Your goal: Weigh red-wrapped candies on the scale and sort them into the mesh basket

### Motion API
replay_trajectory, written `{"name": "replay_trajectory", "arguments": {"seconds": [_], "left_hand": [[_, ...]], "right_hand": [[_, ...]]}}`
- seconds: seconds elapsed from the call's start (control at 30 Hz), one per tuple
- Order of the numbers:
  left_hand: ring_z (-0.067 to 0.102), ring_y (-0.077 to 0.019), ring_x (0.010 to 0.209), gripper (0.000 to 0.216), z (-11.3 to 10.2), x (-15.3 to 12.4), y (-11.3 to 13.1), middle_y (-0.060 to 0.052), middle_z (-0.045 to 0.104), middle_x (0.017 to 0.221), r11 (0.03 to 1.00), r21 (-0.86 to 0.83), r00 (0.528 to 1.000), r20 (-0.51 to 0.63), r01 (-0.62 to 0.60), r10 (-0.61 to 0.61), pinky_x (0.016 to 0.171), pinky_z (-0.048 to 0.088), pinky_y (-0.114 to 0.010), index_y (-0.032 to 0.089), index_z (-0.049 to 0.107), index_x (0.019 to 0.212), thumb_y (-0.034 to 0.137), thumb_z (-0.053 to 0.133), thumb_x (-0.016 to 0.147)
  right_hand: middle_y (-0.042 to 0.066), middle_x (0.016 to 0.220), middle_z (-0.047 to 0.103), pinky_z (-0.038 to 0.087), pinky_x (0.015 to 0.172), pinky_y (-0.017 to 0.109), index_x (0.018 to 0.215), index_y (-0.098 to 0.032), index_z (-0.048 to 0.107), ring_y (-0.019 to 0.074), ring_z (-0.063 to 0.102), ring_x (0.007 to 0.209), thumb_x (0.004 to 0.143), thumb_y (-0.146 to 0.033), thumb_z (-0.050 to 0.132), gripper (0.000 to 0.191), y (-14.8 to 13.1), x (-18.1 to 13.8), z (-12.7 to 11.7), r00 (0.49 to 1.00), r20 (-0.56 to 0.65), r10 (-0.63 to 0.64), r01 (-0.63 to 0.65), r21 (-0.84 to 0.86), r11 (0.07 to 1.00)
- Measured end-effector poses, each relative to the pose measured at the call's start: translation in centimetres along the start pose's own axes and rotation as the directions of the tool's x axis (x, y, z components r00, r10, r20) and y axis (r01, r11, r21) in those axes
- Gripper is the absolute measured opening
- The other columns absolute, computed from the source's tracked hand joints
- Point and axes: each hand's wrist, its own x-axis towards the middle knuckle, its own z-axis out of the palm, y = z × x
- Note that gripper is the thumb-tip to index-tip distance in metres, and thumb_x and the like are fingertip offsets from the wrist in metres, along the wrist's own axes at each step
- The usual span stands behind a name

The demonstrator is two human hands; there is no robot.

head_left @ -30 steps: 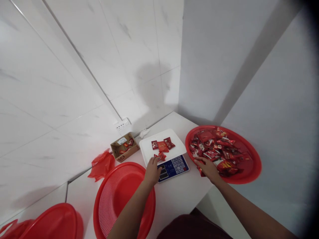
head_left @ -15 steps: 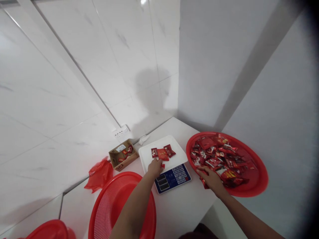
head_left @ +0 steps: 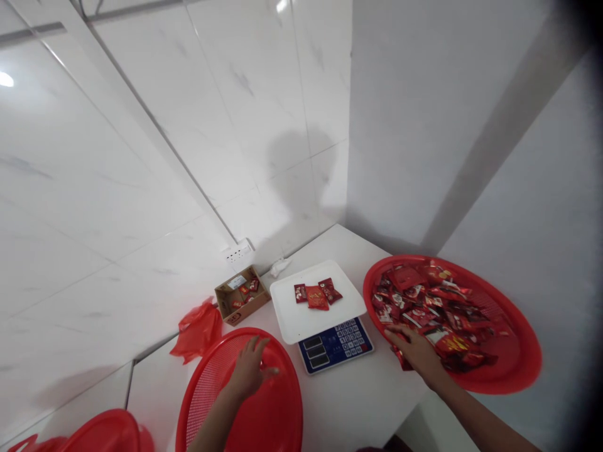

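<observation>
Three red glossy wrapped packets [head_left: 318, 295] lie together on the white rectangular tray [head_left: 294, 321] of a blue-panelled scale [head_left: 330, 353]. The left hand [head_left: 249, 371] hangs over a round red plastic basket [head_left: 264, 417], grip open, fingers spread; the right hand [head_left: 417, 351] is at the edge of a wide red basket [head_left: 534, 364] of packets, its hold impossible to tell.

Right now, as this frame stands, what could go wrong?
The packet-filled basket seems to jut past the edge of the table, so a knock might tip it. A red packet shows outside its rim, by the right hand, and could slip down. The three packets lie loose on the white tray of the scale; a bump might shift them.
</observation>
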Motion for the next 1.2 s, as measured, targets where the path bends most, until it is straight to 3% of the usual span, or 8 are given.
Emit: {"name": "replay_trajectory", "arguments": {"seconds": [0.1,0.2,0.37,0.5,0.63,0.87,1.2], "left_hand": [[0.020,-0.0250,0.132,0.066,1.5,2.6,2.1,-0.011,0.029,0.141,0.995,-0.092,0.993,-0.102,0.045,-0.054,0.105,0.021,-0.038,0.020,0.037,0.127,0.040,0.058,0.068],[0.015,-0.0202,0.134,0.067,3.0,7.2,6.2,-0.010,0.021,0.145,0.988,-0.137,0.987,-0.134,0.073,-0.092,0.106,0.019,-0.034,0.022,0.027,0.133,0.048,0.047,0.074],[0.015,-0.0344,0.132,0.084,5.2,14.7,13.2,-0.020,0.017,0.145,0.957,-0.159,0.956,-0.126,0.243,-0.264,0.100,0.024,-0.049,0.020,0.015,0.137,0.065,0.040,0.070],[0.012,-0.0408,0.131,0.087,6.8,17.6,16.5,-0.021,0.015,0.145,0.943,-0.104,0.937,-0.116,0.317,-0.328,0.096,0.020,-0.059,0.022,0.020,0.135,0.071,0.037,0.065],[0.010,-0.0388,0.132,0.070,7.4,18.0,17.2,-0.016,0.015,0.146,0.966,-0.009,0.955,-0.148,0.259,-0.257,0.098,0.014,-0.058,0.026,0.036,0.126,0.064,0.043,0.067],[0.029,-0.0304,0.122,0.054,7.2,17.2,16.4,-0.014,0.022,0.143,0.989,0.074,0.976,-0.190,0.126,-0.110,0.091,0.030,-0.043,0.021,0.040,0.118,0.044,0.053,0.071],[0.042,-0.0242,0.107,0.035,6.4,16.6,14.5,-0.009,0.049,0.119,0.994,-0.083,0.957,-0.278,0.066,-0.087,0.081,0.039,-0.033,0.019,0.051,0.100,0.026,0.059,0.067]], "right_hand": [[0.003,0.068,0.069,0.048,0.062,0.029,0.082,-0.019,0.067,0.0195,0.063,0.063,0.061,-0.047,0.056,0.037,0.1,0.1,0.0,1.000,0.014,0.010,-0.010,0.001,1.000],[0.003,0.066,0.069,0.048,0.059,0.029,0.082,-0.018,0.067,0.0198,0.063,0.061,0.061,-0.047,0.056,0.037,0.1,0.1,0.0,0.999,0.027,0.026,-0.027,0.025,0.999],[0.004,0.076,0.070,0.049,0.066,0.031,0.076,-0.019,0.066,0.0197,0.063,0.063,0.059,-0.045,0.057,0.033,-0.1,0.2,0.0,1.000,-0.001,0.017,-0.017,0.033,0.999],[0.003,0.073,0.069,0.049,0.062,0.030,0.082,-0.019,0.065,0.0181,0.062,0.057,0.060,-0.048,0.055,0.038,0.3,0.4,0.1,0.998,0.035,0.049,-0.051,0.049,0.998],[0.001,0.063,0.067,0.049,0.059,0.031,0.085,-0.018,0.063,0.0179,0.061,0.053,0.061,-0.050,0.055,0.041,0.3,0.4,0.1,0.996,0.049,0.080,-0.083,0.062,0.995],[0.001,0.064,0.067,0.049,0.052,0.029,0.086,-0.020,0.062,0.0188,0.062,0.053,0.060,-0.052,0.053,0.042,-0.5,0.1,-0.1,0.991,0.060,0.121,-0.124,0.043,0.991],[0.001,0.064,0.067,0.049,0.057,0.031,0.082,-0.019,0.062,0.0184,0.061,0.053,0.061,-0.048,0.054,0.037,-1.0,-0.1,-0.3,0.995,0.065,0.082,-0.087,0.069,0.994]]}}
